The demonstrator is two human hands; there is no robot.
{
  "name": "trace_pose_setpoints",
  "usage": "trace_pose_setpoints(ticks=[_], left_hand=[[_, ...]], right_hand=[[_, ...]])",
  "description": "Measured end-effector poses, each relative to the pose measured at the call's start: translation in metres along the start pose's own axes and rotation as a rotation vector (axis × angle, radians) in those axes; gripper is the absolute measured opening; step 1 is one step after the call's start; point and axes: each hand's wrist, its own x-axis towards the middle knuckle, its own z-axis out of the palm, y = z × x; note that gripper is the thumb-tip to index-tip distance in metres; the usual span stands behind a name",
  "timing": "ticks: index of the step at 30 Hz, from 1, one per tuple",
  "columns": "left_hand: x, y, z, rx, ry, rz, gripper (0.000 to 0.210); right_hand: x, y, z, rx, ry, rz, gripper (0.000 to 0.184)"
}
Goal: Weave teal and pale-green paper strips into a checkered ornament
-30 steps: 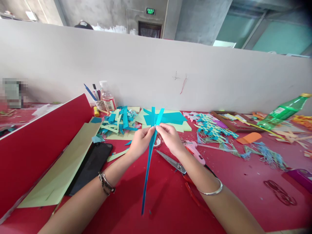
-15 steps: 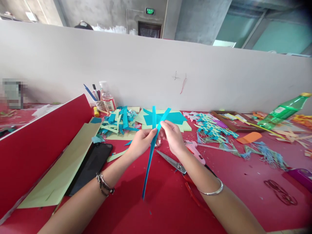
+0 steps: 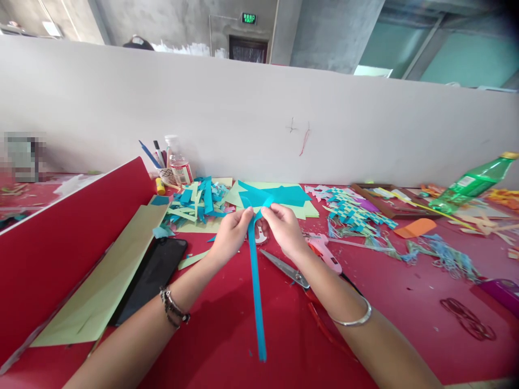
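Long blue paper strips point(image 3: 257, 292) hang down from between my two hands over the red table, their upper ends by the fingertips. My left hand point(image 3: 232, 232) pinches them from the left, thumb on top. My right hand point(image 3: 285, 228) grips them close by on the other side, so the hands almost meet. Several layers seem to lie together, but I cannot count them. Below my right hand lie scissors point(image 3: 286, 268) with red handles, partly under the forearm. A pink glue gun point(image 3: 324, 251) rests just to the right. Behind the hands is blue paper point(image 3: 290, 195) on pale green sheets.
Cut paper strips point(image 3: 203, 200) are heaped at the back left, near a plastic bottle point(image 3: 178, 162). A black phone point(image 3: 152, 278) and a long pale sheet point(image 3: 105, 275) lie left. Woven pieces point(image 3: 352, 208) and a tilted green bottle point(image 3: 472, 183) stand right.
The strips' lower end has swung right and toward me, and their broad side now shows. The upper ends, spread in a V before, have come down to the fingertips. My left hand moved slightly left.
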Motion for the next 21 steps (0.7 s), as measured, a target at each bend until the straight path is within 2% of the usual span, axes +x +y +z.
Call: trace_pose_setpoints(ticks=[3, 5, 10, 13, 18, 21], left_hand=[[-0.0004, 0.0017, -0.0015, -0.034, -0.144, -0.041, 0.045], [-0.0008, 0.0023, -0.0019, -0.019, -0.177, -0.039, 0.045], [-0.0010, -0.0001, -0.0023, 0.119, -0.106, 0.045, 0.045], [-0.0009, -0.0038, -0.0020, 0.206, -0.025, 0.056, 0.043], [-0.0003, -0.0048, -0.0012, 0.223, 0.071, 0.044, 0.043], [-0.0001, -0.0026, -0.0012, 0.192, 0.053, 0.049, 0.042]], right_hand=[[0.0021, 0.0015, -0.0017, 0.015, 0.047, -0.018, 0.031], [0.0030, 0.0014, -0.0031, -0.016, 0.055, -0.026, 0.031], [0.0001, -0.0033, -0.0017, -0.123, -0.063, -0.041, 0.030], [-0.0022, -0.0048, -0.0001, -0.149, -0.059, -0.037, 0.028], [-0.0019, -0.0012, 0.0000, -0.135, -0.044, -0.013, 0.027], [-0.0005, 0.0013, -0.0001, -0.078, -0.008, -0.007, 0.029]])
